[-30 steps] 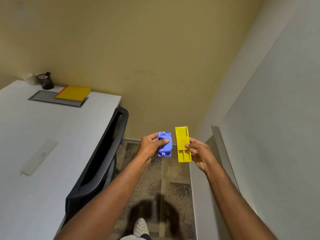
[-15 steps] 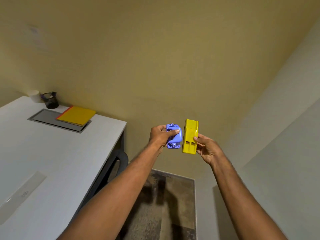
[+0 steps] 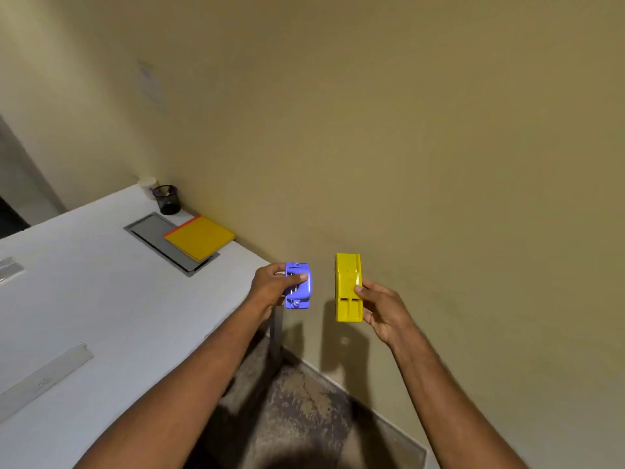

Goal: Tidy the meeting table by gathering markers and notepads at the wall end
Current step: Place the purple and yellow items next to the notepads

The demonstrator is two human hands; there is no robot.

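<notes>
Yellow notepad [image 3: 199, 237] and dark mesh pen cup [image 3: 166, 199] already at wall end, upper left of frame. My left hand [image 3: 270, 286] grips a small blue plastic piece [image 3: 297, 286], right hand [image 3: 382, 309] a flat yellow plastic piece [image 3: 348, 287], frame centre, off the white table [image 3: 101, 299]; both left to place. No markers visible.

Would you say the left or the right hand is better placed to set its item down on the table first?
Probably the left hand: its blue item hangs at the white table edge, while the right hand holds the yellow item farther off.
</notes>
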